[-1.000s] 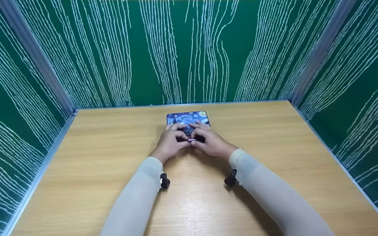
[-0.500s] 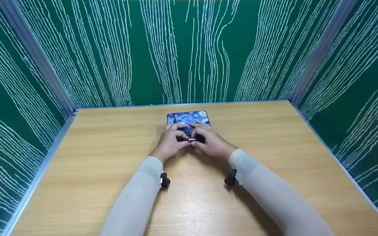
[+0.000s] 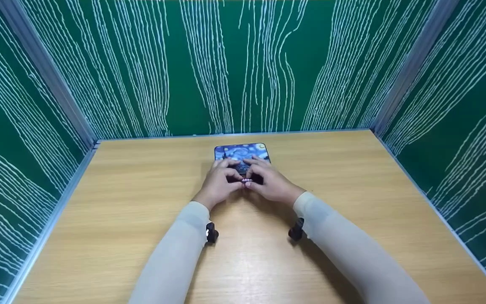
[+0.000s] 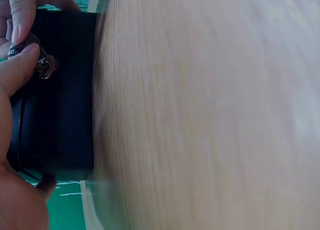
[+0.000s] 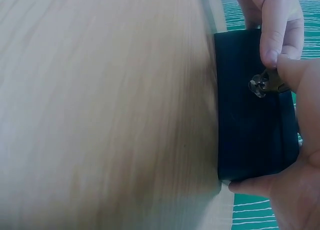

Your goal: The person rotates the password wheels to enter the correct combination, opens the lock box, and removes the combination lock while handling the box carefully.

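Left grip (image 3: 218, 182) and right grip (image 3: 271, 183), both nearly closed, pinch a small metal clasp (image 5: 270, 82) at the front of the dark box (image 5: 245, 132). The box sits on the bench (image 3: 243, 261), patterned blue lid (image 3: 243, 151) facing up, before a green wall (image 3: 319, 50).

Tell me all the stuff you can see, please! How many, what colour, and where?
Box: 1, blue-and-yellow picture on top, dark sides, on the table near its back edge
Metal clasp: 1, silvery, on the box's front
Table: 1, light wood, under the box
Wall panels: 3, green with pale wavy lines, at the back, left and right
Posts: 2, grey, at the back corners
Wrist cameras: 2, black, one at each wrist
Sleeves: 2, pale beige, one on each arm
Left hand: 1, bare, pinching the clasp
Right hand: 1, bare, pinching the clasp
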Tool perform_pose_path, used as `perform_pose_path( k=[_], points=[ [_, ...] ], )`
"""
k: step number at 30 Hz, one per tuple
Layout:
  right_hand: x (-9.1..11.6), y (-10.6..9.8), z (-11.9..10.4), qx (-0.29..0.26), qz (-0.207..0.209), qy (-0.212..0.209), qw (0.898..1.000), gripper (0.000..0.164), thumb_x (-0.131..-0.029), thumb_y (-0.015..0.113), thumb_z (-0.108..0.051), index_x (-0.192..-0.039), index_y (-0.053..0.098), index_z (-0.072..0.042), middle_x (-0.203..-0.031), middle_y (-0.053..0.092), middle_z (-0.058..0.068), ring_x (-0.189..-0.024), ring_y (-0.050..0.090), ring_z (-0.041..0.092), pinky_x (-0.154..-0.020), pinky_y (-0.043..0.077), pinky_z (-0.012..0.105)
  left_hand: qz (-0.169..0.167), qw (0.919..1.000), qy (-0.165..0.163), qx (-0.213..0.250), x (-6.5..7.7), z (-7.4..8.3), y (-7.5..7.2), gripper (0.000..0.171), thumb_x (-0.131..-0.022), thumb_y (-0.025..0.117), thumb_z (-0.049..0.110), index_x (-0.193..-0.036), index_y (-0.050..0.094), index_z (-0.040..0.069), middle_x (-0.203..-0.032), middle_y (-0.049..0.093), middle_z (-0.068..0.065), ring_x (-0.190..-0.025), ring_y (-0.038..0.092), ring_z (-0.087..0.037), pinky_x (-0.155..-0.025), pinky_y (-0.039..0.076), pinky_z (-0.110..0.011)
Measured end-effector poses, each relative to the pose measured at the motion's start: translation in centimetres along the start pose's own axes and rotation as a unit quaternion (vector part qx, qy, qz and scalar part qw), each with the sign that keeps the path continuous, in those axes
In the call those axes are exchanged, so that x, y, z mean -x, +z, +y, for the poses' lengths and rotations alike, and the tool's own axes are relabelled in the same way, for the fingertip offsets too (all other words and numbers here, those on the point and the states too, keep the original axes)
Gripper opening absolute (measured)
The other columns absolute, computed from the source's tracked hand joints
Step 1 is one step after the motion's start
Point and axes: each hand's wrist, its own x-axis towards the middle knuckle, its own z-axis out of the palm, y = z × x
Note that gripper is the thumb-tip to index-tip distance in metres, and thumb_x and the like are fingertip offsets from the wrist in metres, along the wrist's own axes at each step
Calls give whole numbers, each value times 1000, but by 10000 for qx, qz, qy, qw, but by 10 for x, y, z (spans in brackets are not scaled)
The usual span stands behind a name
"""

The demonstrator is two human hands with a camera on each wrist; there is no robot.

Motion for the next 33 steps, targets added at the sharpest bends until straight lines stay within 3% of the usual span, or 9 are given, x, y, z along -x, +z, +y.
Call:
perform_pose_path(
  k=[4, 17, 33],
  points=[
    [-1, -1, 0, 2, -5, -51, 10000, 18, -108, 78, -21, -117, 67, -11, -178, 48, 17, -174, 26, 50, -140, 18, 73, 56, 9999, 140, -2, 0, -1, 0, 10, -92, 95, 20, -95, 89, 14, -160, 68, -5, -154, 49, -33, -134, 37, -54],
    [1, -1, -3, 121, -6, 31, 9999, 15, -108, 79, -18, -117, 68, -14, -180, 48, 13, -174, 26, 50, -138, 21, 76, -71, 9999, -104, -111, -2, -2, 1, 11, -95, 94, 25, -98, 89, 15, -164, 65, -1, -159, 44, -30, -137, 34, -52],
    [1, -1, -2, 45, 7, 30, 10000, 15, -107, 78, -16, -117, 67, -11, -179, 48, 15, -175, 24, 48, -140, 18, 73, 6, 10000, -26, 45, -1, -3, 1, 11, -93, 96, 25, -95, 89, 16, -160, 67, -1, -156, 47, -30, -135, 37, -52]
  ],
)
